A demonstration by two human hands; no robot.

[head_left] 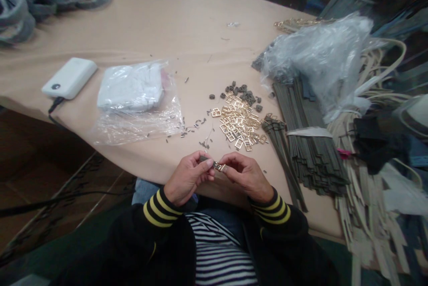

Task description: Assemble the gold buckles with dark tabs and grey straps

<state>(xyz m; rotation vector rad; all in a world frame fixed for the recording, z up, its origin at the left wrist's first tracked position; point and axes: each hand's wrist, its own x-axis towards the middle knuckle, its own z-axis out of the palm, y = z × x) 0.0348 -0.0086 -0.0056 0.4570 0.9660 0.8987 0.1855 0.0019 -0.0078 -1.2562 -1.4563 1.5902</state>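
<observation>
Close to the table's near edge, my left hand [190, 175] pinches the end of a dark olive strap [204, 160] between thumb and fingers. My right hand [248, 174] grips a small gold buckle [220, 167] that meets the strap's end. Most of the strap is hidden by my left fingers. Just beyond my hands lies a pile of gold buckles [238, 121]. Small dark strap loops [247, 95] are heaped at its far side. To the right, a bundle of dark olive straps [307, 143] is tied with a white band, with a few loose straps [284, 165] beside it.
Tiny dark metal bits [194, 126] are scattered left of the buckles. A clear bag with white contents [130, 87] and a white power bank [70, 79] with a cable lie further left. A plastic bag [317, 54] and beige straps [354, 214] crowd the right side.
</observation>
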